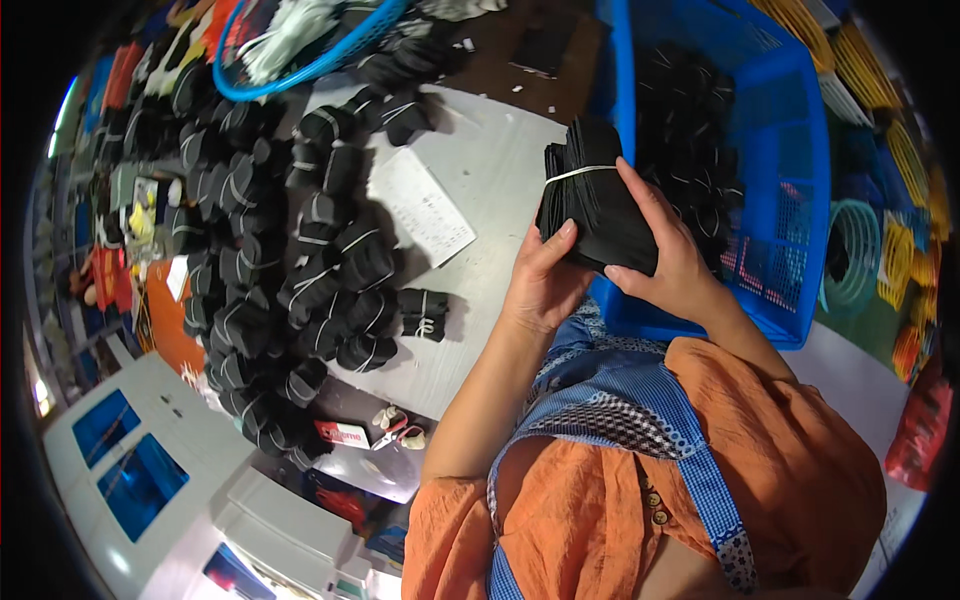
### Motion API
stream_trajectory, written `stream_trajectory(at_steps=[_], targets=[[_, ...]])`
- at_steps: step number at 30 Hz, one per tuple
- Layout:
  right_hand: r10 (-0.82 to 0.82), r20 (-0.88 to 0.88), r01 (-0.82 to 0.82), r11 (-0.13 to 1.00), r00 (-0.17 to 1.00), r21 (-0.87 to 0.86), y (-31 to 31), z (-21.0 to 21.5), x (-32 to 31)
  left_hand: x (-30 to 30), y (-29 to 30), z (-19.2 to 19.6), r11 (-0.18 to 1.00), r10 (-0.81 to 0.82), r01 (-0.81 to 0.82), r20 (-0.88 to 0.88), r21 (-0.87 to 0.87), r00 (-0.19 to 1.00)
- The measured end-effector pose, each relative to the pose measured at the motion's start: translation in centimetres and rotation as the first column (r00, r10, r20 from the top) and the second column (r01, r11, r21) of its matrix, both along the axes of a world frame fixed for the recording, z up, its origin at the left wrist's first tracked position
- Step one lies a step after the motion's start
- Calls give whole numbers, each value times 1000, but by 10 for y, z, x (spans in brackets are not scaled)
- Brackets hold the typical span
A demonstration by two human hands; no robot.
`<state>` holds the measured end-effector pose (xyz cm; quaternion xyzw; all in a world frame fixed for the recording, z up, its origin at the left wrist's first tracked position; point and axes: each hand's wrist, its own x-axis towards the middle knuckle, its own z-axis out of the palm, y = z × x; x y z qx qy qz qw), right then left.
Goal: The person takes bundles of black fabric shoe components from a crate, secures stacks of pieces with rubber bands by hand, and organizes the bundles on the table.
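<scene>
Between my two hands I hold a bundle of black fabric pieces (600, 215), stacked in layers with a thin white band round its upper part. My left hand (548, 270) grips its lower left side, thumb on the front. Along the right edge my right hand (672, 245) is closed, fingers up the side and thumb near the bottom. The bundle is just left of a deep blue plastic crate (775, 255), inside which many similar black bundles (685, 130) lie.
Rows of banded black bundles (335, 240) cover the left of the pale table (500, 130). A white paper sheet (425, 208) lies beside them. Scissors (398, 432) and a small red-and-white box (342, 434) lie near the table's front edge. A blue-rimmed basket (300, 88) holds white cord.
</scene>
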<state>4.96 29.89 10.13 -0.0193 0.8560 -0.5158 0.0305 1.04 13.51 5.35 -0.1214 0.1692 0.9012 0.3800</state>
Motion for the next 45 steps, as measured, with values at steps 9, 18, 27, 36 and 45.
stream_trajectory(at_steps=[9,18,27,36,45], targets=[[188,-32,-189,981,982,-51,-64,6,-33,-3,-74,-1,982,189,-190,15,22,982],[353,-137,-310,915,926,259,-163,2,-61,-27,-170,8,808,116,-320,-399,-495,909],[321,-146,-311,946,936,92,-174,-39,-71,-132,-284,11,207,336,-593,-513,-778,790],[-520,146,524,851,842,9,-15,-106,50,-228,-464,-65,-386,102,-332,-397,-861,912],[-614,426,565,786,664,251,165,-287,127,-137,-189,-25,-325,-566,-784,-555,-529,609]])
